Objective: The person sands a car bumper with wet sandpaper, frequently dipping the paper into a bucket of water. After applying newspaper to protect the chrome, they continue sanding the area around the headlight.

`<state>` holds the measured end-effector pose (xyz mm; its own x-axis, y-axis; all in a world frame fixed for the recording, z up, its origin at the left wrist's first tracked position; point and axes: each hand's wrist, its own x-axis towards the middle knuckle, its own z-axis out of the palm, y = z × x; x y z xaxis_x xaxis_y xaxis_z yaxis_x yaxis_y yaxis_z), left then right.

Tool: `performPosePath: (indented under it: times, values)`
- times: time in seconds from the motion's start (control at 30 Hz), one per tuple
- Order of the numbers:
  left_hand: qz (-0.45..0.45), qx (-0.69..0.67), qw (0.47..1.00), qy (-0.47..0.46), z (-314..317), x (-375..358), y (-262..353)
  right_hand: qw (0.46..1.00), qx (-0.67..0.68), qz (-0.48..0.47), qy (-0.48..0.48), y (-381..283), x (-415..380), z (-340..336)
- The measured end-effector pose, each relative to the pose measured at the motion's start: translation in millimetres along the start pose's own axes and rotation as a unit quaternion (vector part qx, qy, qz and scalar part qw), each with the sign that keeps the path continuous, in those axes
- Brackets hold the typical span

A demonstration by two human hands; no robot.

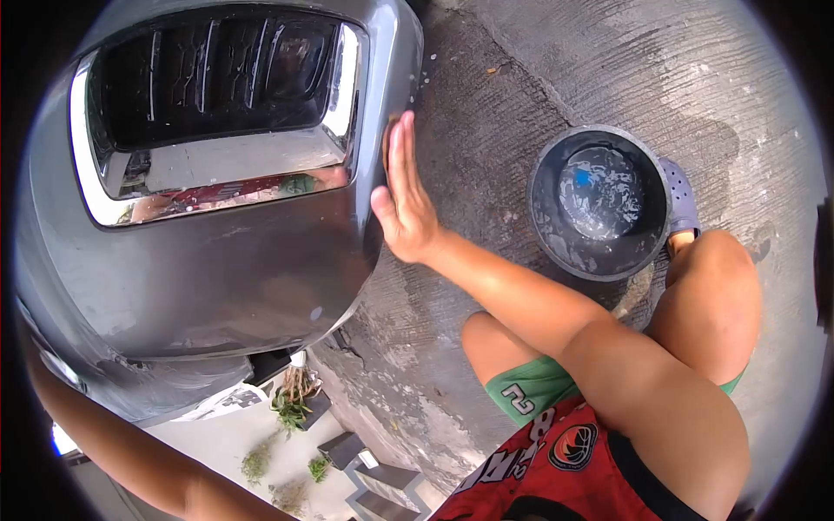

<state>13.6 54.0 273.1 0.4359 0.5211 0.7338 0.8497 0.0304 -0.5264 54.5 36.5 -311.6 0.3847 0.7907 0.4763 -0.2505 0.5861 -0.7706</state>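
- At the right edge of the grey car bumper (217,269), upper left of the frame: right hand (406,221), palm turned towards the paint, fingers (402,161) straight and close together, thumb apart, with no visible grip on anything; contact hard to confirm.
- At lower left: left arm (130,443), with left hand out of view and finger state impossible to tell.
- Possible slip of the palm along smooth, curved paint if wet; possible scratching from any grit trapped beneath.
- Possible spill from a knock by foot or knee, with the round, dark grey basin (537,204) just beside the purple perforated clog (680,195), right of centre.
- Inside the basin: clear, glinting water (621,204) and a small blue patch, too unclear to name.
- Around the black, ribbed grille (204,78): mirror-like chrome trim (80,130), angular and reflective.
- Underneath: rough, grooved concrete (486,130), cracked and patchily dark.
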Motion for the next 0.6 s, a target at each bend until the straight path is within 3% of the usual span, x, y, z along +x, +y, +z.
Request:
performPosePath:
  times: [0.07, 0.17, 0.23, 0.33, 0.37, 0.47, 0.53, 0.6]
  values:
    - [-0.025, 0.02, 0.998, 0.049, 10.9, -0.5, 9.1, 0.998, 0.033, 0.018, -0.05, -6.2, -96.5, 45.3]
    - [-0.052, 0.078, 0.995, 0.03, 0.7, 11.2, -30.6, 0.995, -0.008, -0.037, 0.091, 17.2, 6.6, 27.3]
    - [-0.088, 0.09, 0.992, 0.019, 1.8, 8.8, -21.6, 0.998, -0.028, -0.014, 0.061, 38.9, 124.7, -32.2]
    - [-0.082, 0.072, 0.994, 0.006, 9.5, 12.6, 1.6, 0.994, -0.019, -0.038, 0.096, 24.3, 74.8, -9.2]
    - [-0.086, 0.068, 0.994, 0.016, 8.0, 12.8, -4.2, 0.994, 0.0, -0.037, 0.106, 9.0, 10.6, 25.3]
    - [-0.082, 0.064, 0.994, 0.03, 8.3, 13.3, -13.9, 0.994, 0.023, -0.04, 0.095, 12.8, -21.2, 49.7]
    - [-0.078, 0.066, 0.994, 0.026, 10.8, 14.7, -9.9, 0.998, -0.029, -0.03, 0.057, 29.6, 83.2, -17.8]
    - [-0.076, 0.065, 0.995, 0.03, 9.0, 15.7, -9.1, 0.998, -0.01, 0.016, 0.056, 26.5, 107.6, -27.3]
